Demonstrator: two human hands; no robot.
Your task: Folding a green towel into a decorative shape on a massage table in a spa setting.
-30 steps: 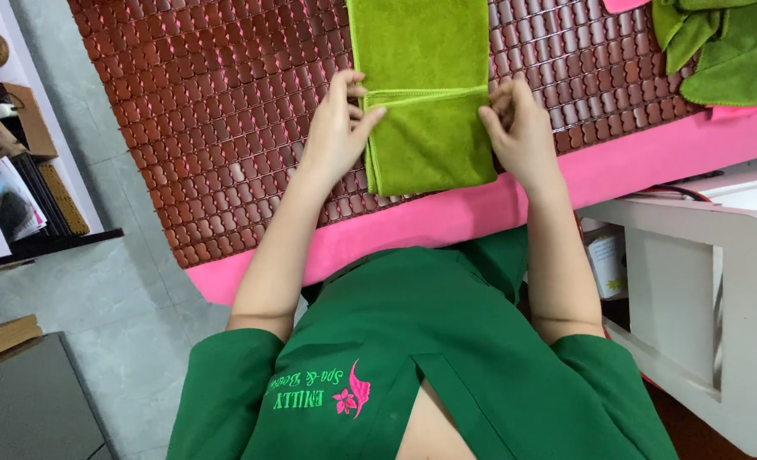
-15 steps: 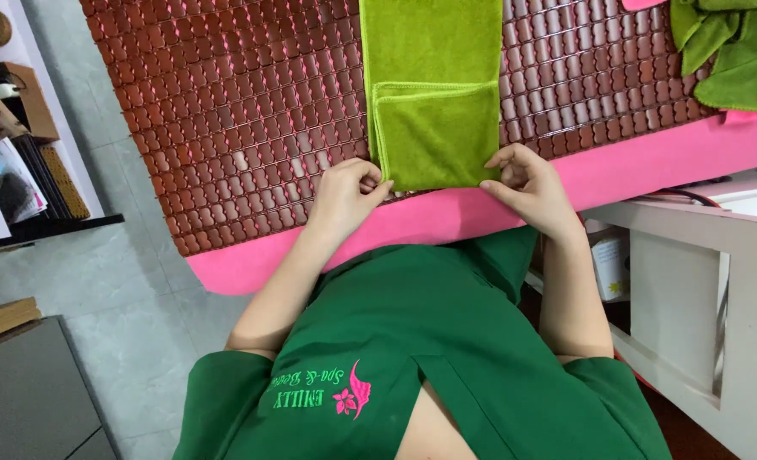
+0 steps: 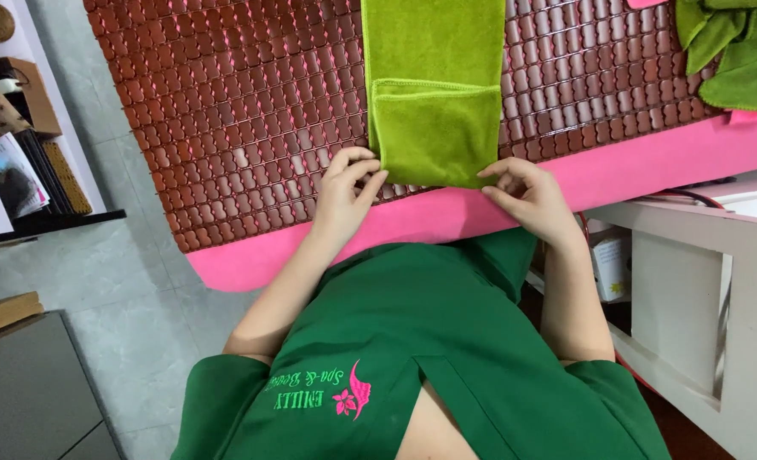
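Note:
A long lime-green towel (image 3: pixel 434 85) lies on a brown wooden-bead mat (image 3: pixel 242 111), its near end folded back over itself into a doubled flap. My left hand (image 3: pixel 347 198) pinches the flap's near left corner between thumb and fingers. My right hand (image 3: pixel 525 198) pinches the near right corner the same way. Both corners sit at the mat's front edge, just above the pink bed cover (image 3: pixel 651 162).
A heap of loose green towels (image 3: pixel 736 47) lies at the mat's far right. A white stool or side table (image 3: pixel 710 281) stands to the right of me. Shelves with books and boxes (image 3: pixel 12 145) stand at the left, and a dark cabinet (image 3: pixel 29 392) at lower left.
My hands left the fold line in the towel's middle and slid back to the near corners. They now lift those corners slightly off the mat edge.

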